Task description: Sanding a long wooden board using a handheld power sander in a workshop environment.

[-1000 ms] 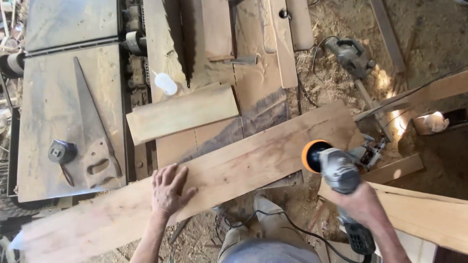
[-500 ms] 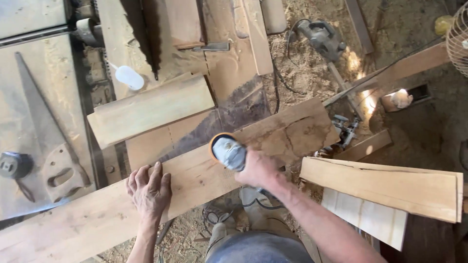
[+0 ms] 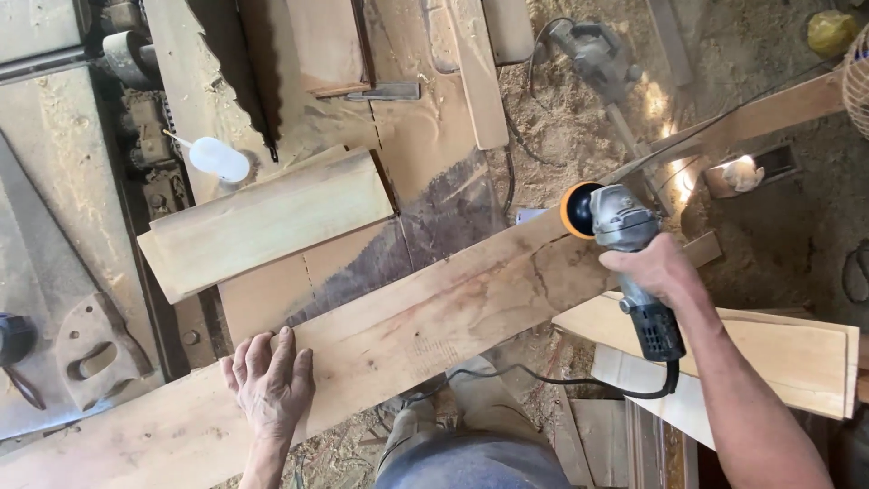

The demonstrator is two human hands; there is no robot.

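Plank (image 3: 407, 335) lies slantwise across the desk (image 3: 54, 181), running from 8 o'clock up to 2 o'clock. Left hand (image 3: 269, 380) presses flat on it near 7 o'clock, fingers spread, grip released. Right hand (image 3: 654, 269) is clenched around the grinder (image 3: 625, 244). Half a second ago its orange disc sat mid-plank; now it is at the plank's far end near 2 o'clock, so the pass has reached that end. A short board (image 3: 262, 222) and a saw handle (image 3: 95, 349) lie toward 10 o'clock.
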